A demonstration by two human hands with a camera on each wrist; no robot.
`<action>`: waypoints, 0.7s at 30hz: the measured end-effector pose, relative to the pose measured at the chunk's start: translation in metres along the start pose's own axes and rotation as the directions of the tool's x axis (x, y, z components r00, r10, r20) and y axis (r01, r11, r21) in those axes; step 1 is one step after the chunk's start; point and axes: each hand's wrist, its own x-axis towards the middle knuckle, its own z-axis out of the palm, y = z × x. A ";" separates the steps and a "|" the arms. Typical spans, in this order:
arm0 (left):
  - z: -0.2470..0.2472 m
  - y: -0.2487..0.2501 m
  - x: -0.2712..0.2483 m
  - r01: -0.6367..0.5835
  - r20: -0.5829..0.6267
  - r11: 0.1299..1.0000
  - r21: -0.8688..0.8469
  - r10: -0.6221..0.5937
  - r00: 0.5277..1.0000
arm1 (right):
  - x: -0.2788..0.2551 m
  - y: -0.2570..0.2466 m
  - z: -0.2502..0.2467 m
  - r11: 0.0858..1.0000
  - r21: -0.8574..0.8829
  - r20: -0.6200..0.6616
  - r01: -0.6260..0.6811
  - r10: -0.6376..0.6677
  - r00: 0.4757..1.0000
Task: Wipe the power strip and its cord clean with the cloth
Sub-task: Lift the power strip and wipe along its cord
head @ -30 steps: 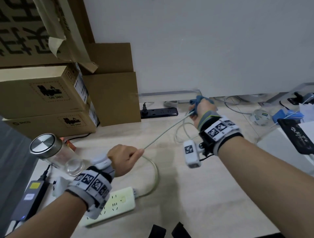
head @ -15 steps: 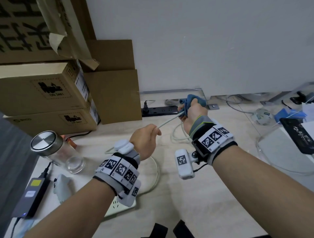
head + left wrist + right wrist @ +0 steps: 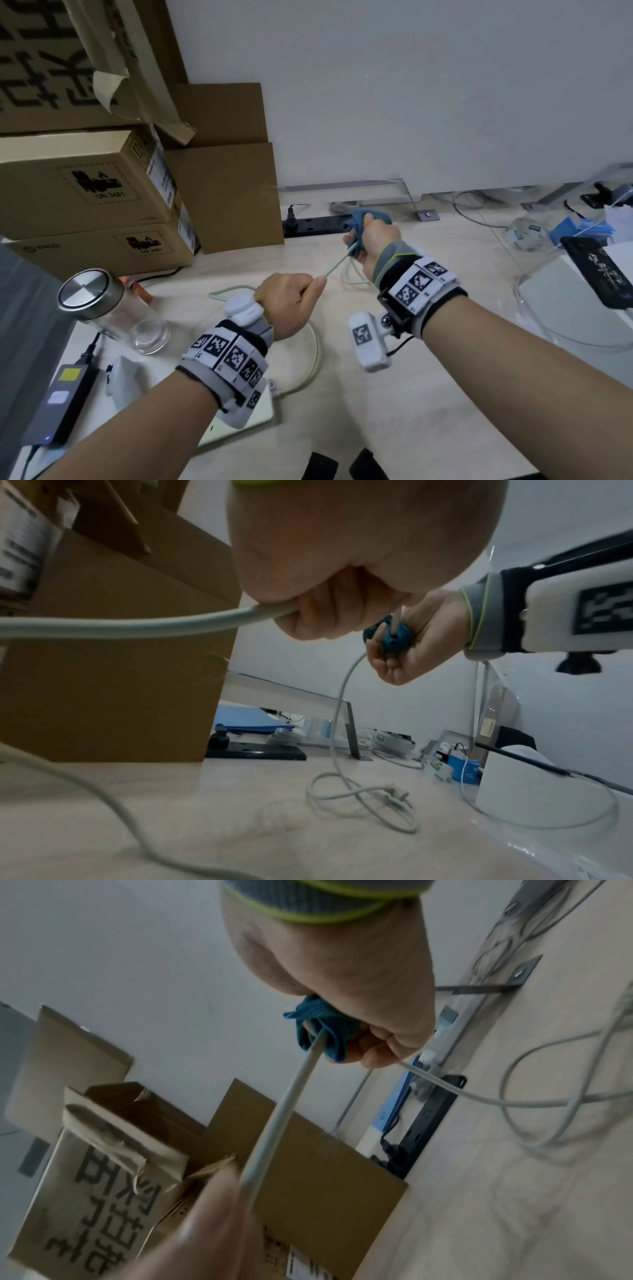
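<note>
Head view, item by item, from the hands outward.

Right hand (image 3: 375,240): fist clenched round a bunched blue cloth (image 3: 359,224), raised above the worktop (image 3: 428,394). The cloth wraps the white cord (image 3: 337,265); in the right wrist view the cord (image 3: 291,1104) enters the cloth (image 3: 322,1031) under the curled fingers (image 3: 387,1047) and leaves on the far side.

Left hand (image 3: 291,301): fist clenched on the same cord, nearer the person and just beside the right hand. A short taut length of cord runs between the two fists. In the left wrist view the cord (image 3: 137,626) passes through the left hand (image 3: 342,574) and on to the right hand (image 3: 411,639) and cloth (image 3: 390,637).

Cord, remainder: slack loops lie on the worktop under the right hand, ending in a plug (image 3: 394,794). Behind the left hand it curves down to the white power strip (image 3: 260,414), which lies flat at the near edge, largely hidden by the left wrist.

Glass jar (image 3: 113,311): steel lid on, lying tilted at left; no contents discernible.

Cardboard boxes (image 3: 85,192): stacked at rear left, closed.

Black power strip (image 3: 315,224): against the wall, one plug inserted.

Black power adapter (image 3: 61,404): near left edge.
</note>
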 end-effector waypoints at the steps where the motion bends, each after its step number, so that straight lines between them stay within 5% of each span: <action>1: -0.003 -0.004 -0.005 -0.012 0.010 1.000 -0.022 0.013 1.000 | 0.003 -0.004 -0.001 1.000 0.012 -0.013 -0.010 0.010 1.000; 7: -0.020 -0.035 -0.020 -0.051 0.035 0.996 -0.075 0.053 0.998 | 0.025 -0.039 -0.013 0.986 0.080 -0.068 -0.149 0.155 0.986; 11: -0.022 -0.083 -0.041 0.145 0.083 0.979 -0.147 -0.134 0.988 | 0.039 -0.047 -0.039 0.992 0.090 -0.155 -0.087 0.100 0.983; 14: -0.011 -0.104 -0.050 0.247 0.209 0.969 -0.019 -0.238 0.949 | 0.039 -0.041 -0.039 0.994 0.104 -0.153 -0.032 0.048 0.987; 18: 0.005 -0.072 -0.037 0.288 0.355 0.958 0.012 -0.273 0.894 | 0.030 -0.029 -0.015 0.993 0.114 -0.073 -0.012 0.020 0.997; 21: 0.008 -0.028 -0.014 0.280 0.286 0.937 -0.207 -0.216 0.934 | 0.018 -0.011 -0.001 0.997 0.073 -0.001 0.034 -0.034 0.999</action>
